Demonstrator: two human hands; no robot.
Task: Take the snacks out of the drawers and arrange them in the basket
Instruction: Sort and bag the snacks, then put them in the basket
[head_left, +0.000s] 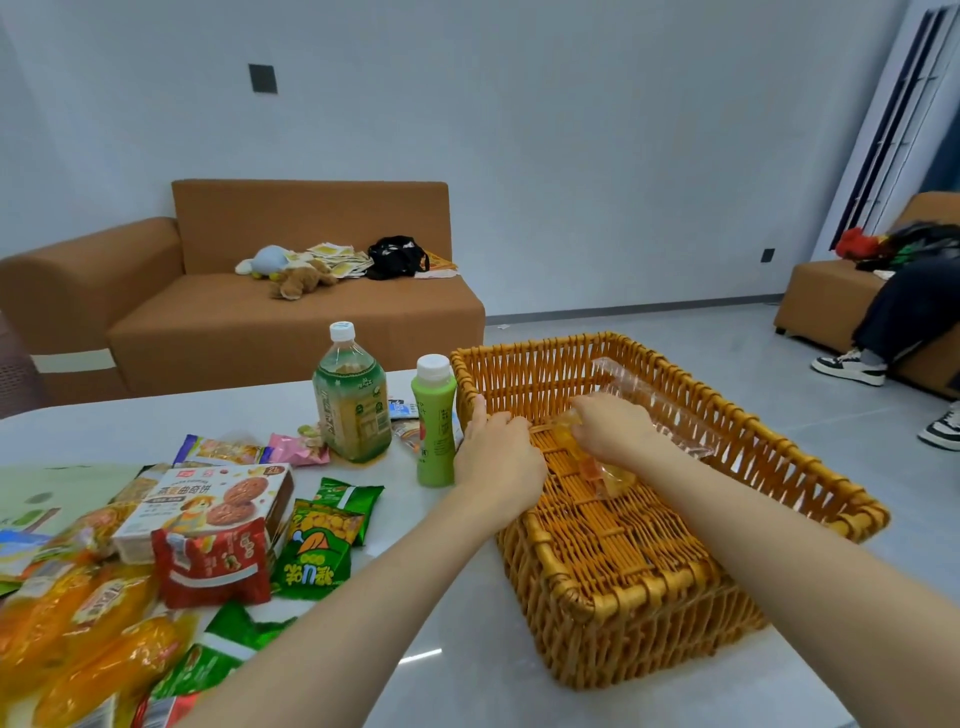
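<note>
Lowering clear packet of orange-yellow snacks (608, 478) into wicker basket (569, 584), right hand (613, 431) clamped on its top; left hand (493, 449) grips basket rim. Packet looks light, crinkly, slippery: best pinched at the seam. More snacks (218, 551) wait on tabletop (457, 649).

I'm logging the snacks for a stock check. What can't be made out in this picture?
Head view:
1. The yellow packet in the basket: mostly covered by the right hand; contents unclear.
2. The orange packets: cut off by the left and bottom edges.
3. The small packet: partly hidden behind the green bottle.
4. The drawers: outside the frame.
</note>
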